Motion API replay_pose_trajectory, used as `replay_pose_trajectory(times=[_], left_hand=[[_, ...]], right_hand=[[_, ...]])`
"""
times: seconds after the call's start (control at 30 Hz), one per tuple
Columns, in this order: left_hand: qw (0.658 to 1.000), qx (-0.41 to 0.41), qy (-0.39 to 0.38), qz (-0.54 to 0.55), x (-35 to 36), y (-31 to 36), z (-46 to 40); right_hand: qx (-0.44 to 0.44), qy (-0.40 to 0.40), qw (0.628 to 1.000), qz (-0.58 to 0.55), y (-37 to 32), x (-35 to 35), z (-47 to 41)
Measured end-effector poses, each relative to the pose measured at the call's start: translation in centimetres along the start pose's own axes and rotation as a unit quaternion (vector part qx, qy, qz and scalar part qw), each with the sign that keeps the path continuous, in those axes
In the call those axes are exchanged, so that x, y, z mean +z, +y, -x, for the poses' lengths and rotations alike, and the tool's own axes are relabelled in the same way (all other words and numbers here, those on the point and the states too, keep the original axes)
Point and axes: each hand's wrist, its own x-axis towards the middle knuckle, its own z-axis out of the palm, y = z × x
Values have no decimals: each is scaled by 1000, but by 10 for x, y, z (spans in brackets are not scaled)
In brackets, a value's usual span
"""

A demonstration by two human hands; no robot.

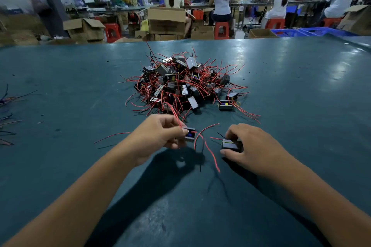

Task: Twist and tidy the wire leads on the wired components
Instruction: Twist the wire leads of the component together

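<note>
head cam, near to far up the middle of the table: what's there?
Right hand gripping a component and left hand holding another → lone component → pile of wired components → far table edge → cardboard boxes.

Single head-worn wide-angle cam, looked forward and down over the green table (281, 86); hands sat close, workshop far behind.

Left hand (158, 133) is pinching a small black component (189, 136) with red leads; right hand (251, 144) is gripping another component (230, 144) on green table (80, 86), near pile (180, 84).
</note>
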Motion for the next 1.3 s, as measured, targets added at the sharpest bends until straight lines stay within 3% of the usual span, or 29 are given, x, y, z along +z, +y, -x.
replay_pose_trajectory(times=[0.13,0.23,0.4,0.53,0.67,0.77,0.83,0.9,1.17,1.3], left_hand=[[990,34,17,-137,-3,-20,3],[953,59,35,-294,-5,-28,2],[943,63,4,-326,-10,-28,4],[938,52,-46,-339,-16,-26,5],[923,67,19,-379,-21,-21,8],[905,158,51,-393,-26,-16,11],[890,240,23,-387,-22,-13,13],[879,272,-16,-392,-13,-14,13],[873,275,-71,-397,6,-25,8],[868,277,-90,-403,5,-25,9]], right_hand=[[-23,3,1000,-1,1,-8,3],[-47,37,998,-13,-4,-14,4],[-97,58,992,-63,-31,-11,14],[-107,55,992,-29,-50,5,22],[-76,27,996,-35,-50,12,20],[-63,19,996,-68,-46,10,18],[-53,12,993,-109,-46,7,17],[-43,-4,987,-154,-46,4,16],[19,-102,965,-239,-40,-8,13],[41,-100,965,-239,-32,-11,9]])
